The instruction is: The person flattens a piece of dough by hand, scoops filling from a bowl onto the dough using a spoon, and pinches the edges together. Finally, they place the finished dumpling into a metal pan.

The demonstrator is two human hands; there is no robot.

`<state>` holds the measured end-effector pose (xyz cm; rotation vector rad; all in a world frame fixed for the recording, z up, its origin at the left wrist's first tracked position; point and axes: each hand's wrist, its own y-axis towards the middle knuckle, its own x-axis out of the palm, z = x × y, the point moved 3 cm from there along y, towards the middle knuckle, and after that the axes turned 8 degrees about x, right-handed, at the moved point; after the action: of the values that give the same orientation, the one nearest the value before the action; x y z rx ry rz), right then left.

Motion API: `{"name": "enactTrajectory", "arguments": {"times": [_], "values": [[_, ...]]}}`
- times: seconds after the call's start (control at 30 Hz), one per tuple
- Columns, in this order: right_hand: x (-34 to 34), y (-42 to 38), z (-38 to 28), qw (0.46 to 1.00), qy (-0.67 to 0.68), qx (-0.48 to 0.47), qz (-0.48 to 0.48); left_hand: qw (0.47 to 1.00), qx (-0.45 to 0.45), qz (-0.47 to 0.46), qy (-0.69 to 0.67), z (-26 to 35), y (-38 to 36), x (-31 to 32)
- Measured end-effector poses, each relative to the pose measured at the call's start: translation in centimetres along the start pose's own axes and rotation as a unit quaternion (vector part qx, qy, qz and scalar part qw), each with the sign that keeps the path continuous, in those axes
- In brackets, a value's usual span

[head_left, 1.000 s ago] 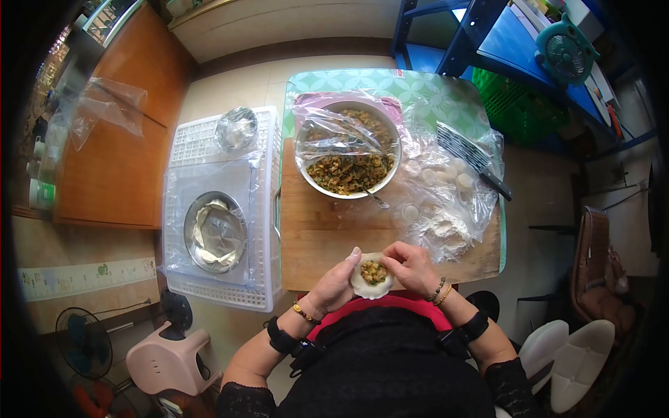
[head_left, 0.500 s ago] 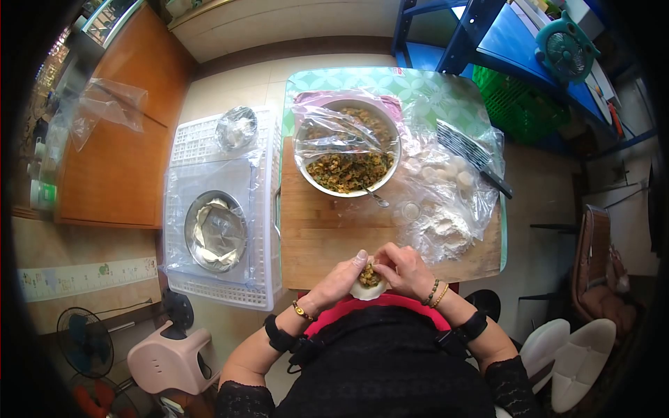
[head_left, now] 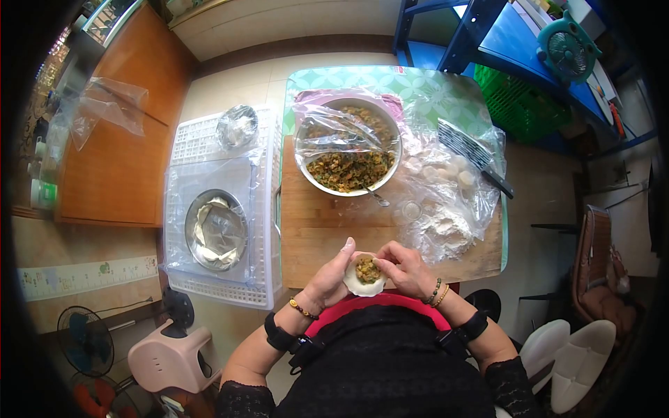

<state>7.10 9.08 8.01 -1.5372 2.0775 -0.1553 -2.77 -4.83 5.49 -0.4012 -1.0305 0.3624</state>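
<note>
A round white dough wrapper (head_left: 363, 286) with chopped green and brown filling (head_left: 367, 269) on it lies between my hands at the board's front edge. My left hand (head_left: 330, 278) holds the wrapper from the left, its thumb raised. With fingers pinched on the wrapper's right rim is my right hand (head_left: 405, 269). Beyond them stands a large bowl of filling (head_left: 350, 171), partly covered by clear plastic, with a spoon (head_left: 377, 198) at its front rim. White flour (head_left: 444, 233) and dough pieces (head_left: 446, 172) are on plastic to the right.
A knife (head_left: 474, 155) lies at the right of the wooden board (head_left: 313, 244). Left of the table, a white crate (head_left: 268, 279) bears a metal plate of folded dough (head_left: 215, 230) and a small plastic-covered bowl (head_left: 237, 127). A pink stool (head_left: 167, 359) stands at lower left.
The wrapper lies flatter, with more filling showing. My left hand has shifted slightly left and its thumb has lifted away from the filling. My right hand still pinches the rim.
</note>
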Motion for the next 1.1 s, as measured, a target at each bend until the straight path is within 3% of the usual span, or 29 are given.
{"name": "enactTrajectory", "arguments": {"times": [0.2,0.47,0.67,0.77,1.1], "values": [[-0.1,-0.2,-0.1,1.0,0.019,0.01,0.014,1.0,-0.002,0.002,0.008,0.1,-0.3,1.1],[-0.1,-0.1,0.4,0.986,-0.11,-0.102,0.077,1.0,0.003,0.003,0.02,0.0,-0.6,1.5],[-1.2,-0.2,-1.1,0.996,-0.01,-0.037,0.085,1.0,-0.005,-0.002,0.013,-0.2,-0.4,0.9],[-1.0,-0.1,-0.8,0.998,-0.02,-0.044,0.034,1.0,-0.005,-0.005,0.016,-0.3,-0.2,1.1],[-0.4,0.0,-0.8,0.994,-0.063,-0.083,0.045,0.999,-0.003,-0.004,0.054,0.1,-0.6,1.3]]}}
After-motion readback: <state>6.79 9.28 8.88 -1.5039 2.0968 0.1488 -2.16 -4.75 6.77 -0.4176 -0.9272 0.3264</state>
